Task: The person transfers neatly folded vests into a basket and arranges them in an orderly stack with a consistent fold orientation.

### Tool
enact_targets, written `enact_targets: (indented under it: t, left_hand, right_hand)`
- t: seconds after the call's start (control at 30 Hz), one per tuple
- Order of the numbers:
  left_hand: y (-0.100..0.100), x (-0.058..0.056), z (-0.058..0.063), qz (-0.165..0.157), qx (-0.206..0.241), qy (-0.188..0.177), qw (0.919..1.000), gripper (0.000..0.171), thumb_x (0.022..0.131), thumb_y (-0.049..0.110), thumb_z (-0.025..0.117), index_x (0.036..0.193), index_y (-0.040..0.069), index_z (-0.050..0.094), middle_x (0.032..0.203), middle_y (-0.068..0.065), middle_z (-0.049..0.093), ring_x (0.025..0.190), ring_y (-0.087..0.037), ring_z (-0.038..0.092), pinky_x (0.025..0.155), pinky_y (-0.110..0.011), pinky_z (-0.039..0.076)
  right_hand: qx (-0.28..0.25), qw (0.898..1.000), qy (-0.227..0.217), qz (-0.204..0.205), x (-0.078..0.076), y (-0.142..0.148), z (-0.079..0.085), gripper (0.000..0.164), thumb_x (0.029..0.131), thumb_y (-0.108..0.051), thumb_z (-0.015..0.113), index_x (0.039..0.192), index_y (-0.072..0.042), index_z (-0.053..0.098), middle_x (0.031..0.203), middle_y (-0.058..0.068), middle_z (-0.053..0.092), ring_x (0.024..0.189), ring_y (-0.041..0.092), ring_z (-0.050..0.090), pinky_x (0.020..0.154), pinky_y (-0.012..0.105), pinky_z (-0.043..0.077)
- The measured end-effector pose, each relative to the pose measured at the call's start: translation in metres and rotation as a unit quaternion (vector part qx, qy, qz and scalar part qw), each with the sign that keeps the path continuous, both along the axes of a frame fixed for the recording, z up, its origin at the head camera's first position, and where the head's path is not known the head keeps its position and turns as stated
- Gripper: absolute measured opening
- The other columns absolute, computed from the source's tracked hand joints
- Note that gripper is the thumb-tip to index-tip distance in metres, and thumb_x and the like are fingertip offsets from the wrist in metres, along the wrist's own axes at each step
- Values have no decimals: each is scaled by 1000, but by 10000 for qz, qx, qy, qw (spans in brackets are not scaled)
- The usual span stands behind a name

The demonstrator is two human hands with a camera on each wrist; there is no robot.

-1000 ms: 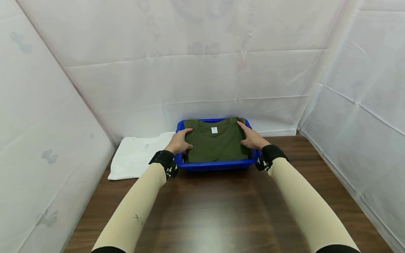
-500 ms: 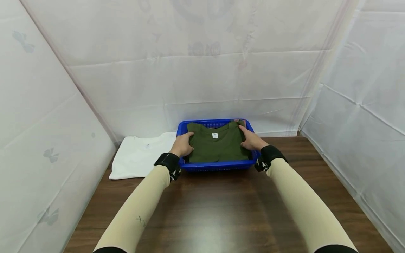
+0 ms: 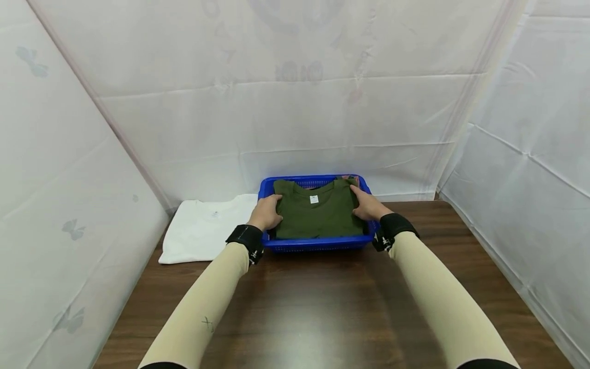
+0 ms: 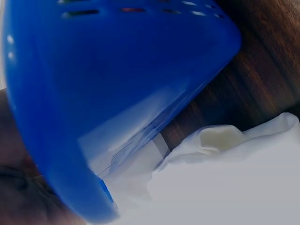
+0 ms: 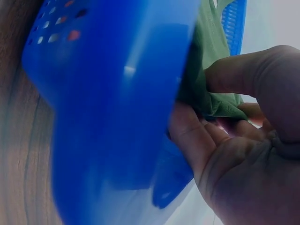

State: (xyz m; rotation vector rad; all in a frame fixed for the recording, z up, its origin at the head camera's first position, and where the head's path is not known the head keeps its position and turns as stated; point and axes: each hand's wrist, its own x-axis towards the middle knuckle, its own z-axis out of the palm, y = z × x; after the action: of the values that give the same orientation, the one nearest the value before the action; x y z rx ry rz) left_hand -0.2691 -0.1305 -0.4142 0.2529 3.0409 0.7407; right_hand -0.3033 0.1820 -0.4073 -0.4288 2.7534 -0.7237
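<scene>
A folded dark green T-shirt (image 3: 318, 212) with a white neck label lies inside a blue plastic basket (image 3: 318, 244). My left hand (image 3: 266, 212) reaches over the basket's left rim and holds the shirt's left edge; in the left wrist view the basket wall (image 4: 112, 61) hides most of the fingers. On the other side, my right hand (image 3: 369, 205) grips the shirt's right edge. The right wrist view shows that hand's thumb (image 5: 232, 75) on top of the green cloth (image 5: 213, 51), with fingers under it.
A folded white T-shirt (image 3: 203, 230) lies left of the basket, close against it. Something reddish (image 3: 354, 179) shows at the basket's back right corner. White sheeting (image 3: 295, 118) walls the brown wooden table (image 3: 313, 302) at the back and both sides.
The green T-shirt has come down and slightly towards me into the basket, baring more of its back wall. My left hand has moved slightly right and down; the right hand has barely moved.
</scene>
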Motion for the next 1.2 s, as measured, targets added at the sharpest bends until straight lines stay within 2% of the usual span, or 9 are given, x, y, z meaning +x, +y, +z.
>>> enact_targets:
  t: [0.17, 0.43, 0.73, 0.97, 1.1, 1.2]
  left_hand:
    - [0, 1, -5, -7, -29, 40, 10000, 64, 86, 6, 71, 145, 2, 45, 144, -19, 48, 131, -37, 46, 104, -48, 41]
    - [2, 4, -2, -83, -1, 110, 9999, 64, 87, 5, 71, 145, 1, 44, 145, -20, 47, 127, -38, 49, 102, -49, 44]
    - [2, 3, -1, -94, 40, 93, 9999, 63, 88, 4, 70, 145, 0, 44, 144, -20, 48, 127, -38, 49, 101, -49, 44]
    - [-2, 1, -5, -74, -5, 124, 9999, 63, 87, 5, 71, 144, 0, 44, 145, -20, 46, 129, -38, 47, 103, -47, 43]
    - [-4, 0, -5, -138, 1, 232, 9996, 61, 88, 3, 68, 144, -2, 44, 146, -21, 44, 132, -38, 44, 105, -47, 41]
    - [-6, 1, -4, -218, -15, 343, 9992, 57, 89, 1, 67, 142, -3, 46, 143, -22, 47, 131, -38, 45, 104, -47, 42]
  right_hand:
    - [76, 10000, -24, 8, 1, 1, -3, 79, 95, -2, 54, 157, -5, 5, 157, 28, 18, 105, 35, 57, 76, 41, 41]
    - [74, 10000, 31, -17, 3, 3, 0, 78, 95, -2, 54, 157, -4, 6, 156, 29, 19, 95, 33, 58, 74, 41, 40]
    - [28, 9999, 135, 11, 1, 4, -3, 77, 95, -2, 54, 156, -3, 6, 156, 29, 19, 115, 41, 54, 80, 44, 42]
    - [16, 9997, 238, 107, -3, 1, -6, 78, 95, -2, 55, 156, -2, 6, 155, 30, 21, 104, 38, 58, 77, 43, 42]
    - [-39, 9993, 347, 147, -4, -1, -6, 78, 95, -2, 56, 156, -3, 7, 155, 29, 21, 107, 38, 57, 77, 43, 42]
    - [-138, 9987, 465, 170, -2, 0, -4, 78, 95, -2, 57, 156, -3, 9, 154, 30, 24, 105, 38, 57, 76, 43, 42]
